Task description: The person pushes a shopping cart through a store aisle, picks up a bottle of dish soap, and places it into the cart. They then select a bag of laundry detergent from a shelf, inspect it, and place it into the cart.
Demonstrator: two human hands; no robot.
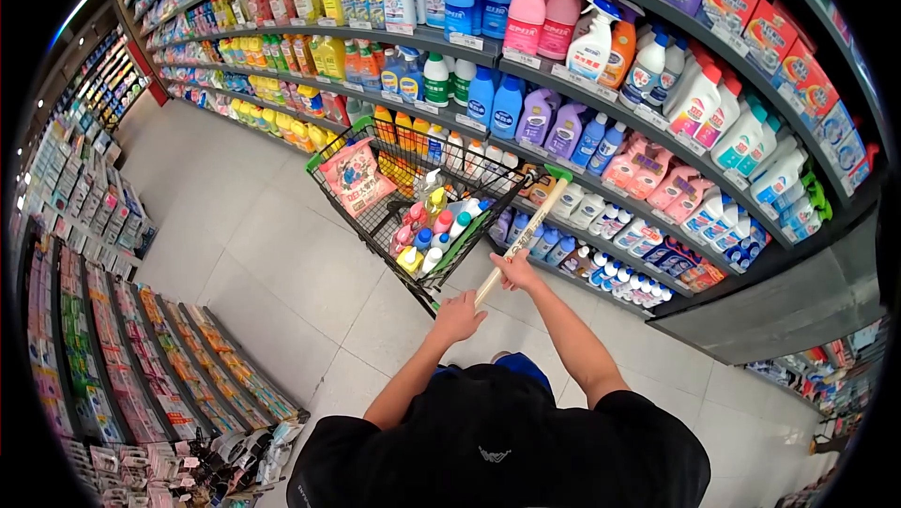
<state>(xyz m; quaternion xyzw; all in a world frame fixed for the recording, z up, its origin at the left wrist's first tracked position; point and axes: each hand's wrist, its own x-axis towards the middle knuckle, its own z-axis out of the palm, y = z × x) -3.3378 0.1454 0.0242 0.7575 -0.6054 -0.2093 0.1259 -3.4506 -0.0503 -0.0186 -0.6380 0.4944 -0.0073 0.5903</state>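
Note:
A black wire shopping cart stands in front of me, angled to the left, with a pale handle bar and green end pieces. My left hand is closed around the near end of that bar. Further up, my right hand grips it too, its fingers partly curled over the bar. Inside the basket lie a pink printed packet and a heap of several bottles with coloured caps, some upright and some tilted.
Shelves of cleaning bottles curve along the right side, close to the cart. Grey floor tiles run down the aisle at the left. A display rack of small packages stands at lower left. A grey panel ends the shelving at right.

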